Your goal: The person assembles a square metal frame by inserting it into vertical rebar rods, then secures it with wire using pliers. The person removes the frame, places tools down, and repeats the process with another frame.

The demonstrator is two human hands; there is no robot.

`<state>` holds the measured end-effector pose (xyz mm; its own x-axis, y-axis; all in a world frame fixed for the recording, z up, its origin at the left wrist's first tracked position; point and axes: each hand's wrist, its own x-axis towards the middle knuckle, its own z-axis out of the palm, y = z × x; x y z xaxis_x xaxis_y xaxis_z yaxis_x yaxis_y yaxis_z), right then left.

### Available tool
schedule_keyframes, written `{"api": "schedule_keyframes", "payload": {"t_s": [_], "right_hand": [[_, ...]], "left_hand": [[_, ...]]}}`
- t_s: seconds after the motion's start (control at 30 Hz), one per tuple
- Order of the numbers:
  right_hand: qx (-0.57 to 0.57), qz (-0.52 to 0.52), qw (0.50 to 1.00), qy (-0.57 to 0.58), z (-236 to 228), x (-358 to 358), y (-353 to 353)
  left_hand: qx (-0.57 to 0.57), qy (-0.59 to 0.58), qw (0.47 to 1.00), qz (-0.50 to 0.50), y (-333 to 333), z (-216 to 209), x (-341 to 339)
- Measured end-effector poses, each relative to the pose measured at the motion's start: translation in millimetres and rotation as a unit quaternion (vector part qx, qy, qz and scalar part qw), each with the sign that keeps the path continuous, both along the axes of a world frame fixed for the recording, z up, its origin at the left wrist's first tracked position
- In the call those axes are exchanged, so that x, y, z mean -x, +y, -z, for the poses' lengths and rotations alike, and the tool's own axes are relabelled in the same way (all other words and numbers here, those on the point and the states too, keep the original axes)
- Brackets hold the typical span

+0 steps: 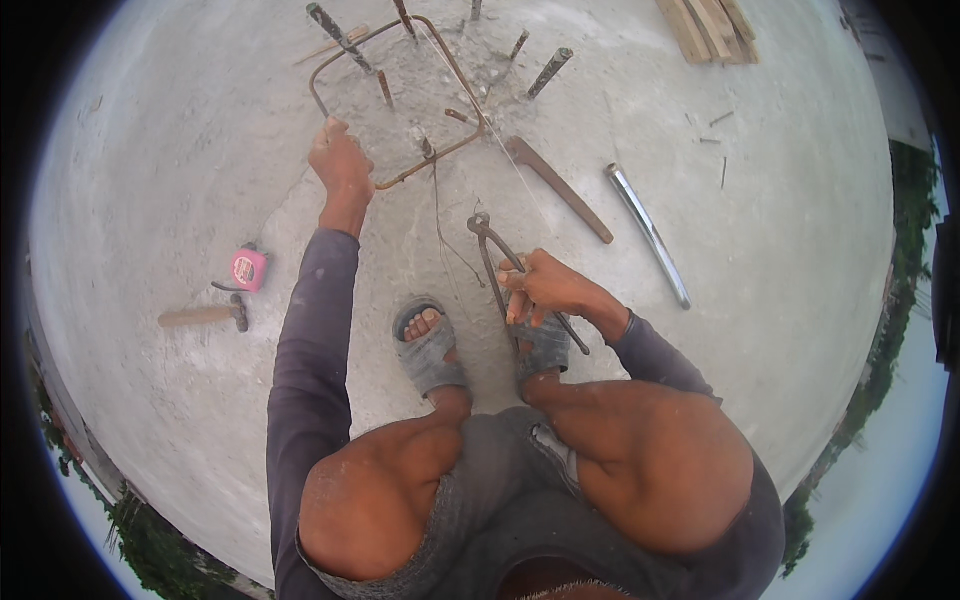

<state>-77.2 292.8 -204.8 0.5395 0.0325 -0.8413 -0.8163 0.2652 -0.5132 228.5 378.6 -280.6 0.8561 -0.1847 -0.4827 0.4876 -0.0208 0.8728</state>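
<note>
While left fingers (334, 127) clasp the rod frame (455, 148), pincers (480, 224) jut ahead of gripping right fingers (517, 302).

Left grip (342, 163) closed, arm (312, 330) outstretched; right grip (550, 283) curled, forearm (655, 350) angled inward.

On the pale concrete floor (800, 230) lie a pink tape measure (248, 270) near a wooden-handled hammer (200, 316) at the left, a rusty bar (562, 191) beside a shiny metal tube (648, 237) at the right, small nail-like pieces (724, 172) and wooden boards (708, 30) farther off, with green trees (906, 230) beyond.
</note>
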Motion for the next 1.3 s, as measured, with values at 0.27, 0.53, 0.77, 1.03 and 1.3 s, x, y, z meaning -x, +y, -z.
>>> {"api": "schedule_keyframes", "payload": {"t_s": [0.27, 0.53, 0.77, 1.03, 1.3], "right_hand": [[0.376, -0.226, 0.898, -0.033, -6, -5, 1], [0.472, -0.041, 0.836, -0.277, 9, 13, 34], [0.479, -0.017, 0.799, -0.362, 30, 28, 37], [0.45, 0.002, 0.842, -0.299, 13, 20, 34], [0.408, -0.043, 0.887, -0.213, -15, 17, 38]], "left_hand": [[0.01, 0.012, 1.0, 0.004, 1, 0, -1], [-0.003, 0.006, 1.0, -0.013, -1, 0, 1], [0.022, 0.033, 0.999, -0.001, 0, 1, -3], [0.007, 0.035, 0.999, -0.002, 0, 2, -4], [-0.002, 0.03, 1.0, 0.007, 1, 5, -5]]}}
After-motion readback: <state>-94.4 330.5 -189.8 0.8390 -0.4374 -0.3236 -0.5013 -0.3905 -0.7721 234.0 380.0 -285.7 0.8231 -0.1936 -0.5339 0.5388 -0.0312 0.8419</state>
